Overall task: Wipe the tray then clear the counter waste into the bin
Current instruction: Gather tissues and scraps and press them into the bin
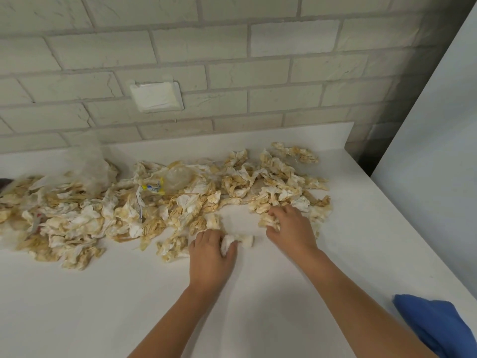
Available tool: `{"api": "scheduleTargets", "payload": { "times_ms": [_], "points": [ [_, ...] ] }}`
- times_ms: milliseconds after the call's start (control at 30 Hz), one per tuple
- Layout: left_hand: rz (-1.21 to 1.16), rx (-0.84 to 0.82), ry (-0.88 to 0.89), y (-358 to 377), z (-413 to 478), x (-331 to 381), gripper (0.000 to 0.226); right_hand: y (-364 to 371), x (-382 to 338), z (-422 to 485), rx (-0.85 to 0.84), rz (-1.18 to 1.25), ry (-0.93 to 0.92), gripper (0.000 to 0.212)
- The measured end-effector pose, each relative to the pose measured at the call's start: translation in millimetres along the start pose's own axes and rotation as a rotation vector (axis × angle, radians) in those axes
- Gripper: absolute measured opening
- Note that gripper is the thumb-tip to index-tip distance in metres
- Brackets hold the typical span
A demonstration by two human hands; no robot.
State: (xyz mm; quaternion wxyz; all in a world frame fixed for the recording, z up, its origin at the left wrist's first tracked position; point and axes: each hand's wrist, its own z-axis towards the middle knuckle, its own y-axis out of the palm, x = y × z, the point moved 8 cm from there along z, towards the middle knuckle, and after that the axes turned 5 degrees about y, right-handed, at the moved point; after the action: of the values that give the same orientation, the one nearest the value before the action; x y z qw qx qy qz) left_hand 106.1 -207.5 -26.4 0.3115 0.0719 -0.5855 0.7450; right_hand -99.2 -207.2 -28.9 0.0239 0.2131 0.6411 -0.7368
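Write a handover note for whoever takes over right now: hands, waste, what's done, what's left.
Left hand grips a white tissue wad on the counter.
Right hand clutches the right end of the stained tissue pile.
The pile runs along the wall side, with clear plastic packaging in it.
Done: no tray or bin in view, so wiping is unconfirmed.
Left: all the waste still goes to the bin.

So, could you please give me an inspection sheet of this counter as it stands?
Surface: white counter, smooth.
Job's things: stained tissues heaped along the back; no tray or bin in view.
Clutter: clear wrapper with yellow label in the heap; plastic bag at left; blue fabric at lower right.
Hands: left hand grips a white wad; right hand grips stained tissues.
Cables: nothing seen.
Surroundings: brick wall with a wall plate.
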Motion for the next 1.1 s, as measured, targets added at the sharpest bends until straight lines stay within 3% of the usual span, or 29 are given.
{"api": "scheduleTargets", "payload": {
  "times_ms": [33,133,200,300,467,567,633,700,800,967,1100],
  "points": [
    [-0.039,-0.018,-0.02,0.0,-0.2,-1.7,0.025,-1.2,0.2,-1.3,-0.001,0.037,-0.008,0.037],
    [-0.16,-0.053,-0.063,-2.4,1.9,-3.5,0.055,-15.1,4.7,-9.2,0.074,0.265,-0.01,0.038],
    [-0.245,-0.042,-0.05,-9.6,2.7,0.2,0.055,-29.6,9.3,-15.4,0.139,0.445,0.003,0.037],
    [-0.392,0.099,-0.063,-40.9,7.8,2.1,0.047,-53.4,15.3,-22.2,0.218,0.68,0.042,0.036],
    [-0.534,0.348,-0.323,-92.6,13.2,-32.0,0.039,-87.4,36.5,-30.9,0.368,0.868,0.195,0.033],
    [-0.306,0.196,-0.494,-80.2,10.6,-64.1,0.053,-88.5,52.0,-30.3,0.378,0.804,0.257,0.03],
    [-0.077,0.046,-0.511,-60.5,3.6,-73.7,0.06,-82.6,63.4,-31.4,0.361,0.708,0.284,0.03],
    [0.064,-0.05,-0.458,-41.9,-5.8,-72.2,0.063,-77.2,73.4,-35.9,0.352,0.643,0.313,0.039],
    [0.186,-0.02,-0.306,-34.8,-12.2,-60.3,0.058,-74.7,80.6,-43.5,0.37,0.636,0.33,0.045],
    [0.025,0.054,-0.28,-46.8,-10.5,-56.6,0.049,-75.3,58.3,-54.8,0.327,0.641,0.167,0.038],
    [-0.212,0.136,-0.335,-69.0,-6.6,-53.5,0.053,-48.3,17.4,-69.1,0.244,0.278,-0.08,0.039]
  ]
}}
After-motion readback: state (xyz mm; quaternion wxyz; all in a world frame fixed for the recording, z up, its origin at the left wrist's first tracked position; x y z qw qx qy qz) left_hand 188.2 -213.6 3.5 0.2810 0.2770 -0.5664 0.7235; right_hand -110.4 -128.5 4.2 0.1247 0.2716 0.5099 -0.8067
